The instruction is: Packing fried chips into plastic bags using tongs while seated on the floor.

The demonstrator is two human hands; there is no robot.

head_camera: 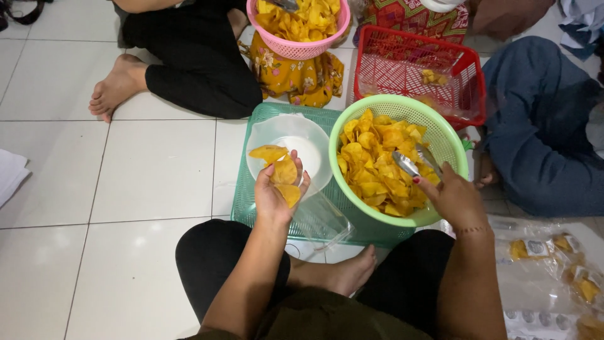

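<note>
A: What is held by each hand?

B: Yellow chips (283, 176) are clasped in the left hand (275, 195) above a white bowl (296, 148). Metal tongs (412, 162) are gripped by the right hand (454, 200) inside the green basket (434, 126).

A: What is crowded around?

B: A red basket (418, 69), a pink basket (301, 47) and a clear bag (324, 220) are seen nearby; packed bags (553, 264) are laid at the right.

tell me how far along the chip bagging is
Done: sealed packets of chips lie at the right. In hand: the left hand holds a few chips by a clear bag over the white bowl; the right hand works metal tongs. Left: the green basket is nearly full.
</note>
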